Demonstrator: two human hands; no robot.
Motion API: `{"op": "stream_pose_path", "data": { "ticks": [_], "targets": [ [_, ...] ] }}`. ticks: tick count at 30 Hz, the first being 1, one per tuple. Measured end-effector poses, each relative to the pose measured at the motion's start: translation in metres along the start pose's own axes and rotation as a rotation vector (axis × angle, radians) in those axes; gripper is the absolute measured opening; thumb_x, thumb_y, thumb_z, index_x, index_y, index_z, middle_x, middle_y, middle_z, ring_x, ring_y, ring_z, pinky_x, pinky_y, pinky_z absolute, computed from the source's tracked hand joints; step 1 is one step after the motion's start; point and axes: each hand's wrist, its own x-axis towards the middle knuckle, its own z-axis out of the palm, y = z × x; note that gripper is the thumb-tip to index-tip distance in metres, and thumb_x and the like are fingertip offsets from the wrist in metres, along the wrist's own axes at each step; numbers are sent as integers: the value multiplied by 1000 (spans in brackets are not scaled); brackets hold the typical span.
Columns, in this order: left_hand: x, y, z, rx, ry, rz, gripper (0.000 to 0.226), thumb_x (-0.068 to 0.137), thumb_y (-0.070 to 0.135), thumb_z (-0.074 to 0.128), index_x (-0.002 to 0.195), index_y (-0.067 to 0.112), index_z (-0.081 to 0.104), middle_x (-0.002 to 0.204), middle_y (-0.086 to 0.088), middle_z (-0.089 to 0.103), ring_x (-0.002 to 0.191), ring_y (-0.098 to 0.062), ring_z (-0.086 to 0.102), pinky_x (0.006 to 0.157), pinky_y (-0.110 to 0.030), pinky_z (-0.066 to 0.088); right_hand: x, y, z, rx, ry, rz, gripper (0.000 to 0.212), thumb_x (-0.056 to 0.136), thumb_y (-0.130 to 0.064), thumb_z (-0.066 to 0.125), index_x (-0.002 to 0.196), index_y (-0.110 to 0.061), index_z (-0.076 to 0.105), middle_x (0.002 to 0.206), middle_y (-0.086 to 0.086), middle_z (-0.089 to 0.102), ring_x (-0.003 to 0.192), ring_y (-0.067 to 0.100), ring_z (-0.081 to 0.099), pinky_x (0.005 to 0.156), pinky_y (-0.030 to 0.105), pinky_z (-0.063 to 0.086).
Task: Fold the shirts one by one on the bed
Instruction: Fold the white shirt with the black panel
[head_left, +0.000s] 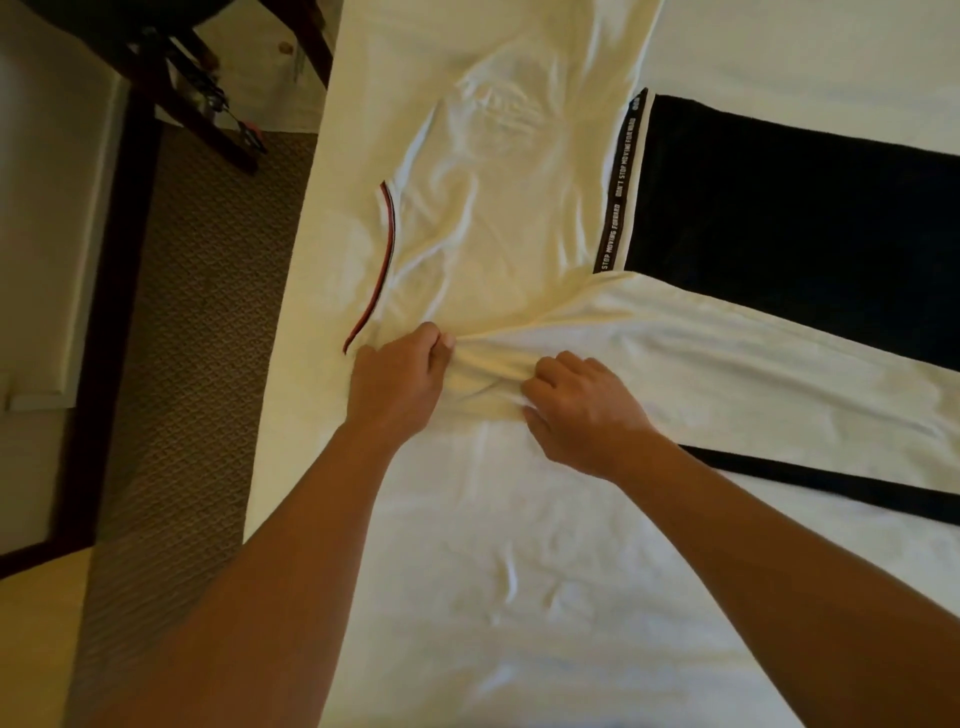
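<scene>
Head view — cream shirt (498, 218) spread on the bed (519, 561) near its left edge, beside a black garment (779, 218). Left hand (397, 376) and right hand (579, 408) each pinch a bunched fold at the shirt's near edge. Risk — uneven pulling may skew the fold, or drag the shirt's striped trim (376, 270) off the bedside.

Cream shirt (493, 218): soft matt knit cloth, creased, with a red-and-black woven trim along one edge. Black garment (779, 218): matt dark cloth with a printed woven tape border; bed sheet (519, 571): smooth white cloth, lightly wrinkled. Carpet (192, 338): rough patterned pile; chair frame (171, 88): dark glossy wood
</scene>
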Motion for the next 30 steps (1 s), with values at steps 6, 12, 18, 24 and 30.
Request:
{"op": "stream_pose_path", "data": {
  "ticks": [6, 12, 18, 24, 30],
  "targets": [
    [11, -5, -11, 100, 2, 135, 38, 107, 43, 39, 77, 21, 43, 69, -9, 65, 69, -37, 61, 68, -36, 28, -15, 0, 0, -86, 57, -20, 16, 72, 1, 71, 76, -8, 59, 77, 9, 54, 65, 29, 47, 55, 36, 33],
    [19, -20, -8, 171, -8, 166, 39, 100, 53, 53, 78, 21, 52, 68, 3, 57, 73, -33, 62, 68, -36, 33, -31, -7, 4, -85, -60, 87, 23, 89, -23, 68, 108, -13, 61, 101, 7, 60, 85, 28, 56, 71, 40, 48],
    [-21, 3, 15, 318, 229, 410, 33, 89, 38, 62, 113, 17, 67, 114, -7, 63, 99, -34, 57, 83, -46, 40, -48, -17, 6, 3, 74, 196, 29, 87, -24, 64, 113, -11, 63, 111, 9, 60, 95, 32, 56, 81, 45, 48],
    [-37, 2, 31, 488, 83, 497, 59, 78, 32, 63, 134, 16, 63, 138, -13, 58, 119, -39, 55, 91, -50, 40, -117, 26, -5, -141, 42, 463, 54, 80, -10, 71, 131, -9, 56, 138, 17, 49, 118, 39, 51, 93, 53, 48],
    [-23, 9, 35, 542, 54, 544, 62, 82, 2, 65, 142, 13, 55, 143, -24, 52, 117, -48, 57, 77, -55, 54, -193, 94, -23, -277, -144, 673, 77, 80, -7, 69, 150, -8, 37, 155, 24, 31, 137, 45, 36, 103, 58, 44]
  ]
}}
